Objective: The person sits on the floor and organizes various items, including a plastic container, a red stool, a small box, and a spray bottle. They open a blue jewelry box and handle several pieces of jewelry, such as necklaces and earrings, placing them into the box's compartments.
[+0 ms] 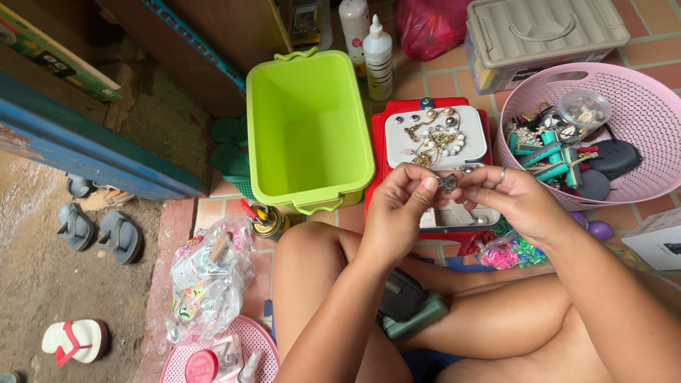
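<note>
Above the crossed legs, at the picture's centre, a small dark metallic trinket is pinched between both hands: left hand at its 8 o'clock, right hand at 4 o'clock, fingertips closed on it, over the red jewellery case.

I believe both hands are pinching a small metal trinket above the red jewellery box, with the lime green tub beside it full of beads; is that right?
Not quite. The head view shows the lime green tub empty, with no beads in it. The rest holds: the left hand and right hand pinch a small metal trinket above the red jewellery box.
</note>
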